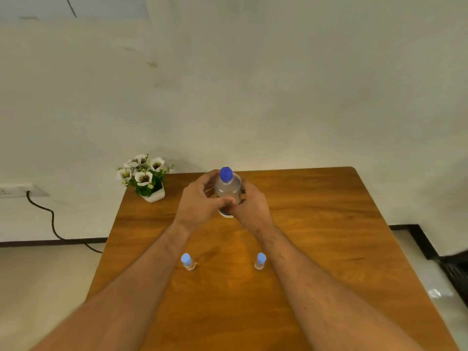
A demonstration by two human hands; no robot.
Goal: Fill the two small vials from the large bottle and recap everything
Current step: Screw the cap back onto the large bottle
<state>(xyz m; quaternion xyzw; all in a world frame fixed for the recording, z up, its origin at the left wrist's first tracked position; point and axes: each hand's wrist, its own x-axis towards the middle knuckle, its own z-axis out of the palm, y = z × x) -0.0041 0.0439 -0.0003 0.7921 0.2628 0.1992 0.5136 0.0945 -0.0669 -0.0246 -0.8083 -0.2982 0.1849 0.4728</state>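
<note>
My two bare forearms fill the near edge of the view, reaching away from me over the counter [316, 198], a wide wooden top with a warm grain. They converge on the large bottle [228, 190], standing upright near the far middle of the counter, long axis vertical, its dark blue cap [226, 174] on and poking up above my fingers. Both hands are on it: the left hand [200, 202] curls round the body from the left, thumb laid across the front, and the right hand [249, 207] wraps it from the right and a little lower. Neither is nearer; they meet on the bottle together. The cap sits just above the left fingers, so I judge the opening twist belongs to whichever hand lets go and climbs while the other steadies the body.

Nearer to me, well apart from the bottle, the two small vials stand upright with their pale blue caps on: the left vial [188, 262] just inside my left forearm, the right vial [260, 260] just inside my right. Nothing looks poured yet, I reckon.

At the far left corner sits a small white pot of flowers [145, 178]. Beyond is a plain pale wall, a socket with a black cable [50, 219] trailing down at left, and light floor tiles on both sides.
</note>
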